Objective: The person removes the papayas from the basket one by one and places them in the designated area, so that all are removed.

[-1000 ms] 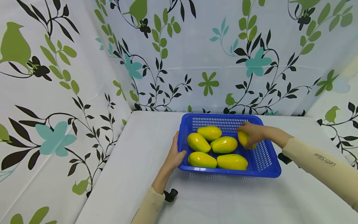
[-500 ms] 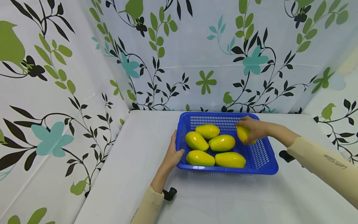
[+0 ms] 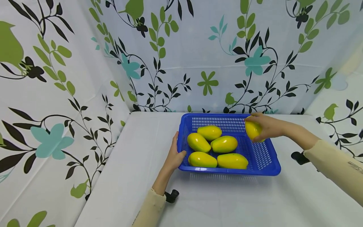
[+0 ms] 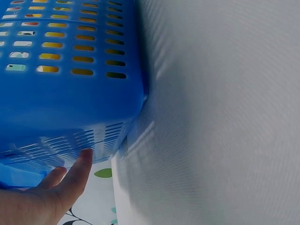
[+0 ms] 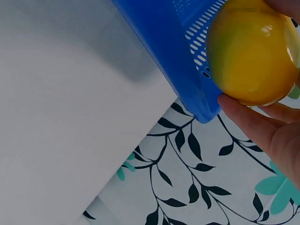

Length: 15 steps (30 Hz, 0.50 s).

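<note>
Rising higher: yellow fruit [image 3: 251,129] in right fingers [image 5: 249,118]

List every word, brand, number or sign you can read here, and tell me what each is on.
Right sleeve: dark lettering, too blurred and cut off to read surely.
Left sleeve: a line of print, too small to read.
Basket and fruits: none seen.
</note>
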Motion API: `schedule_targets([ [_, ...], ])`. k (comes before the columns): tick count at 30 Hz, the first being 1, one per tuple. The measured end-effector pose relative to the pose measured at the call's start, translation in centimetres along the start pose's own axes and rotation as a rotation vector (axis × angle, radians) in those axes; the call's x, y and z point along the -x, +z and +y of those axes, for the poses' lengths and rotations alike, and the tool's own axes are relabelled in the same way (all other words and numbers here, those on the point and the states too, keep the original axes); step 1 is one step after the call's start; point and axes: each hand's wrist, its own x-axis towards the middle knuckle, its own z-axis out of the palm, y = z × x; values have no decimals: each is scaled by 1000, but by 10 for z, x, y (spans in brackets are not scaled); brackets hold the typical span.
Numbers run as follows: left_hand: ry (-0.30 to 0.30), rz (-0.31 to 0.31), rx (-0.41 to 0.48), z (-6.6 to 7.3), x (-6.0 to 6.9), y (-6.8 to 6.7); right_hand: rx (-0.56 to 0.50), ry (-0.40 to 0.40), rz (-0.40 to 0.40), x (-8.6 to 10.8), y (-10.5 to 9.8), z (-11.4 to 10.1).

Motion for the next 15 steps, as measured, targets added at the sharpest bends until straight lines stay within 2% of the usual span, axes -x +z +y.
schedule_targets([
  [7, -18, 5, -9, 1, 0, 0, -29, 54, 54, 11, -12, 8],
  [15, -27, 8, -18, 1, 0, 1, -37, 108, 72, 22, -16, 24],
])
